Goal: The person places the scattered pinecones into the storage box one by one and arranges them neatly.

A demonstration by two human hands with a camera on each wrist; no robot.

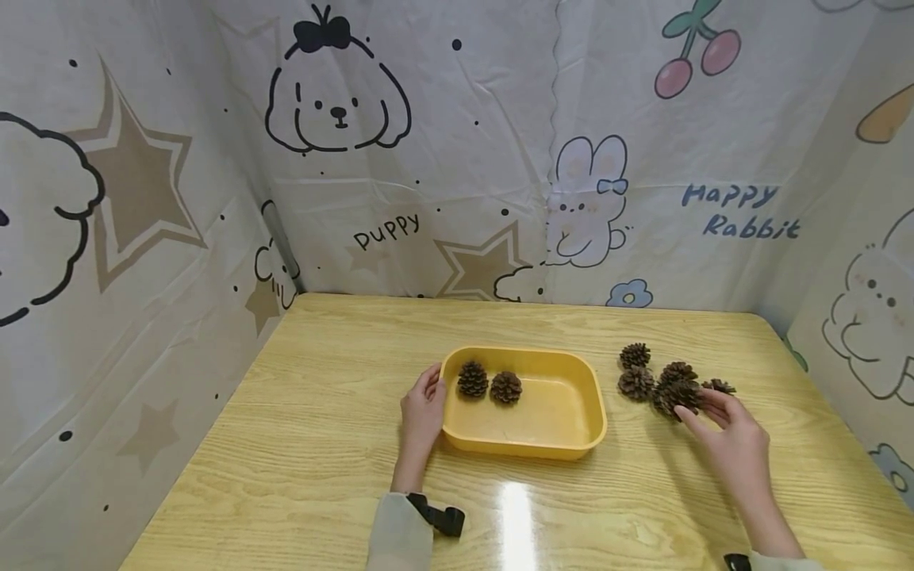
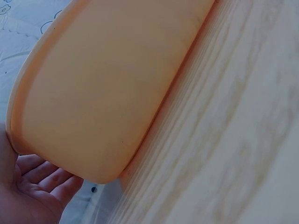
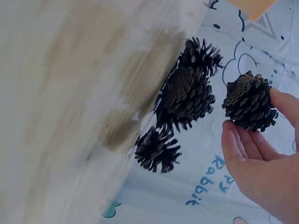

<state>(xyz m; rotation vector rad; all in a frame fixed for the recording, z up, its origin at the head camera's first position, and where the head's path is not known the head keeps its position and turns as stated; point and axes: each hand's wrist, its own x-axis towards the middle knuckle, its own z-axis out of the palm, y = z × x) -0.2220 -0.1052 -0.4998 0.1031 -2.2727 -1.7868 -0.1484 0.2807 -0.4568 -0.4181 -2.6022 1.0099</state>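
Note:
My left hand [image 1: 423, 408] holds the left end of a yellow plastic tray [image 1: 564, 452], its fingers [image 2: 56, 179] bent beside the outer wall in the left wrist view. Two pine cones, one upright [image 1: 472, 380] and one rounder [image 1: 506, 388], lie in the tray's left half. Over to the right, my right hand [image 1: 735, 444] pinches another pine cone [image 3: 250, 101] between thumb and fingertips. In the right wrist view it is held above the table, apart from the loose cones. Several more pine cones [image 1: 636, 383] are grouped on the table just beyond this hand.
The wooden table [image 1: 321, 428] runs back to a printed cloth [image 1: 443, 159] hanging behind it, with more cloth on both sides. A black strap with a mount [image 1: 444, 519] sits on the left wrist. Light glares off the tabletop in front of the tray.

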